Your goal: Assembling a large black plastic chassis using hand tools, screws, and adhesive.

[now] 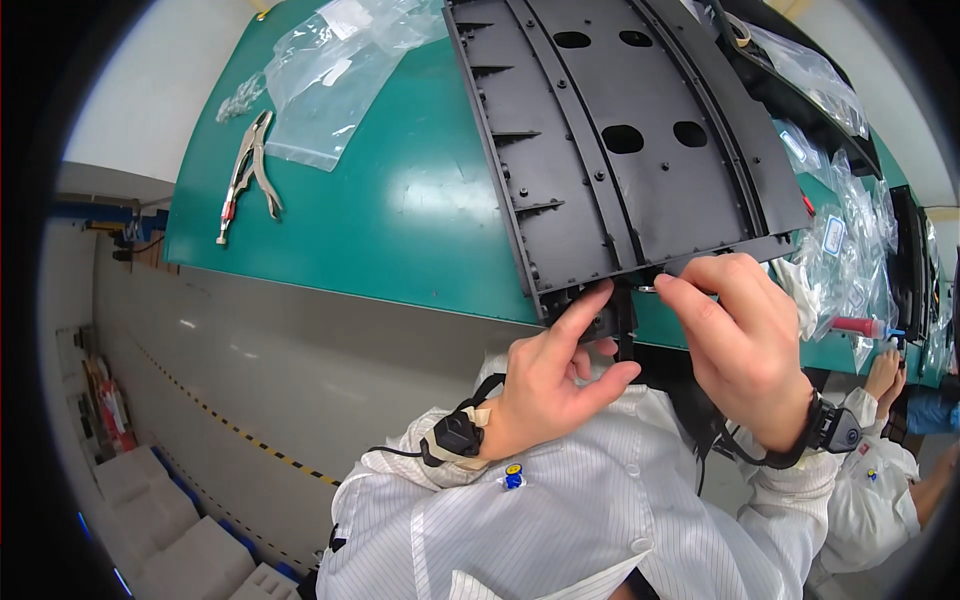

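At one o'clock, the black panel (655,190) lies with its near edge close to the table's (400,230) front, apparently for easy reach. At the panel's seven o'clock, the left hand (555,380) lays its forefinger by a black block (623,322), perhaps steadying it; whether it grips, I cannot tell. At five o'clock, the right hand (745,330) seemingly pinches a shiny metal piece (647,289), fingertips only, likely for precision.
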A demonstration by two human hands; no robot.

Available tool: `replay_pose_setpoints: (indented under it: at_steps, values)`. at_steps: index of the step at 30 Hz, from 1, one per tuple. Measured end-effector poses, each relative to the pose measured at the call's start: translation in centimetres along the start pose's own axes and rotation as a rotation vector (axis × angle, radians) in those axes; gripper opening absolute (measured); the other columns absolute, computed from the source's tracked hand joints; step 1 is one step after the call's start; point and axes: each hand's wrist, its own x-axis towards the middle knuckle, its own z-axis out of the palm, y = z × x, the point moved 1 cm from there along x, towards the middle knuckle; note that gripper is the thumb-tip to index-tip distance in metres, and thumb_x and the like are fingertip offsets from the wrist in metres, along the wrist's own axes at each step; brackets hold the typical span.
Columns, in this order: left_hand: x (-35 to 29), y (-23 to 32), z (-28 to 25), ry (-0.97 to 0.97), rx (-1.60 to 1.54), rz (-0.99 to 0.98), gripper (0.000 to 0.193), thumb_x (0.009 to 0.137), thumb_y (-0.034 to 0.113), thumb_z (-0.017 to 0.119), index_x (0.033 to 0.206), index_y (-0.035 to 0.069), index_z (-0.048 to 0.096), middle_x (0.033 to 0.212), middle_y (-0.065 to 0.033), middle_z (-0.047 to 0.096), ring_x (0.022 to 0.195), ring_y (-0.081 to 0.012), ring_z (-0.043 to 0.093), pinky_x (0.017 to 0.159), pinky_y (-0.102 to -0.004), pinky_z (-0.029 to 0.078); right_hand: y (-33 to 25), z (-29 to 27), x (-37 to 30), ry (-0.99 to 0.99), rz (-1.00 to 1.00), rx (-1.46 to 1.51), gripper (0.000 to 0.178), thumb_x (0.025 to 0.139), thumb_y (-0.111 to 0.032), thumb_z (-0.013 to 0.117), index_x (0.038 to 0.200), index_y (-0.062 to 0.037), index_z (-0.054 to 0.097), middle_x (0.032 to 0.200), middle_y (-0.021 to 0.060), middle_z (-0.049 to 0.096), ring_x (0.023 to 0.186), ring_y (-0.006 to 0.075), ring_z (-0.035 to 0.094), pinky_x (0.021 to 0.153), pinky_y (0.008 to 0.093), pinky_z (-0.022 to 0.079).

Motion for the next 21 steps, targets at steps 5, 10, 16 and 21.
replay_pose_setpoints:
  at_steps: [5, 10, 16, 21]
  values:
    - [-0.3, 0.1, 0.1, -0.002, 0.008, 0.007, 0.083, 0.083, 0.015, 0.089, 0.153, -0.003, 0.047, 0.101, -0.0104, 0.075, 0.067, -0.0109, 0.070, 0.056, -0.0232, 0.051, -0.1, -0.2, 0.2, -0.039, 0.006, -0.004, 0.038, 0.065, 0.001, 0.071, 0.103, 0.0053, 0.071, 0.095, 0.0140, 0.065, 0.077, 0.0293, 0.066, 0.062, 0.0378, 0.054]
    - [-1.6, -0.8, 0.9, 0.029, -0.048, 0.016, 0.079, 0.087, 0.011, 0.087, 0.152, -0.002, 0.044, 0.093, -0.0088, 0.072, 0.068, -0.0085, 0.065, 0.061, -0.0224, 0.051, 0.0, -0.4, 0.5, -0.066, -0.053, -0.090, 0.040, 0.065, -0.005, 0.070, 0.104, 0.0055, 0.070, 0.096, 0.0137, 0.064, 0.078, 0.0289, 0.066, 0.062, 0.0375, 0.055]
    - [-2.2, -1.3, 1.8, 0.102, -0.167, 0.055, 0.053, 0.088, 0.002, 0.085, 0.125, 0.002, 0.048, 0.085, -0.0083, 0.072, 0.069, -0.0067, 0.064, 0.058, -0.0218, 0.050, -1.0, -0.5, 0.0, -0.119, -0.019, -0.052, 0.043, 0.066, -0.001, 0.071, 0.108, 0.0072, 0.070, 0.097, 0.0140, 0.063, 0.076, 0.0276, 0.064, 0.061, 0.0373, 0.055]
    - [-2.1, -1.2, 1.8, 0.101, -0.127, 0.128, 0.035, 0.089, 0.001, 0.084, 0.107, 0.004, 0.054, 0.076, -0.0084, 0.072, 0.061, -0.0093, 0.063, 0.052, -0.0240, 0.049, -1.9, -0.2, 0.0, -0.120, 0.072, 0.005, 0.041, 0.069, 0.005, 0.073, 0.110, 0.0069, 0.069, 0.095, 0.0134, 0.062, 0.076, 0.0290, 0.065, 0.062, 0.0379, 0.055]
